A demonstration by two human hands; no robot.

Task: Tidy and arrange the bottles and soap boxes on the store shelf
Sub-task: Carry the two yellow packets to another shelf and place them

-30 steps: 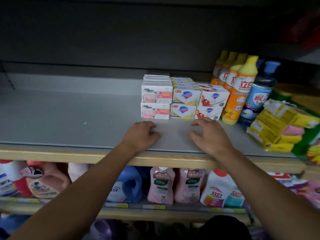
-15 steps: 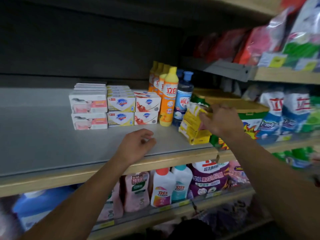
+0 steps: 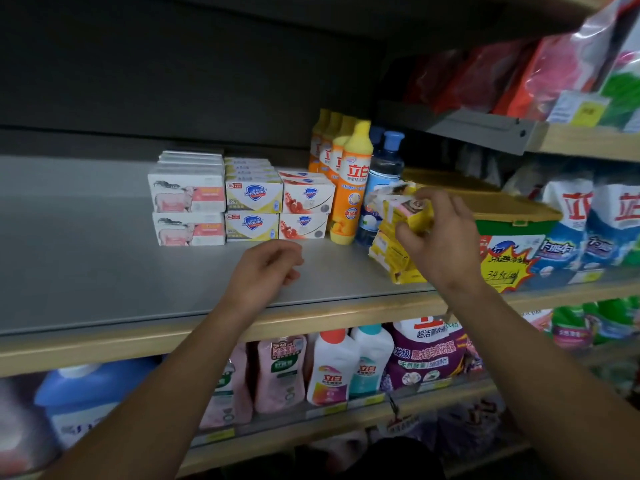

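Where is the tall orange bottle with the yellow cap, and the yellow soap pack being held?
Tall orange bottle with yellow cap [image 3: 352, 188]: head view, front label.
Yellow soap pack [image 3: 410, 213]: head view, yellow end face.

— What's your shelf [image 3: 86, 258] made of?
— You've got a smooth, matt grey top, likely metal, with a pale wooden front edge.
— And the goods?
— Your soap boxes [image 3: 188, 199] are glossy printed card; the orange bottle [image 3: 351, 188] is shiny plastic; the yellow packs [image 3: 398, 258] look film-wrapped.

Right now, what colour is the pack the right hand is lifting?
Mostly yellow with a pink and white end, the pack in the right hand; head view.
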